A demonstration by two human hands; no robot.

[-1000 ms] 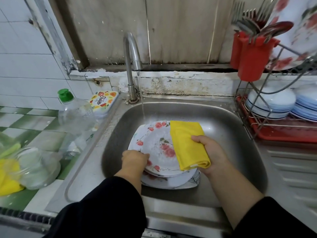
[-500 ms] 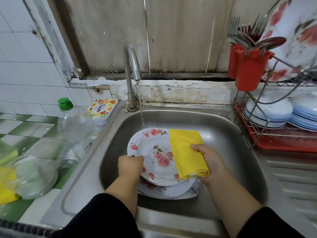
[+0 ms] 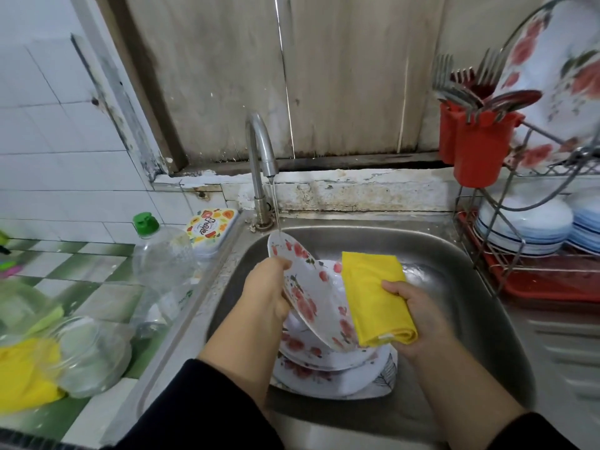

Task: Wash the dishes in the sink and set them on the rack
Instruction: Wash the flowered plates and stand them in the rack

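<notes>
Stainless sink (image 3: 461,287), tap (image 3: 261,157) running, thin stream landing on the top rim of the floral plate (image 3: 311,293). Our left hand (image 3: 266,293) grips that plate by its left edge, thumb over the rim, tilting it steeply up off the stack of plates (image 3: 324,362) that lies in the basin. Stack has more floral plates and, at the bottom, a squarish one with a leaf print. Our right hand (image 3: 418,316) clutches a folded yellow cloth (image 3: 373,297), fingers wrapped round its right side; cloth's left edge sits against the tilted plate's face. Dish rack (image 3: 506,254) stands right of the sink: white bowls (image 3: 526,225) stacked upside down on the lower tier, a big floral plate upright on top, red cutlery holder (image 3: 477,147) with forks and spoons hung on its left end. Left counter: clear bottle (image 3: 162,264) with green cap, printed soap box (image 3: 211,228) behind it, upturned glass bowl (image 3: 87,355), another yellow item at frame edge, can't tell what.
</notes>
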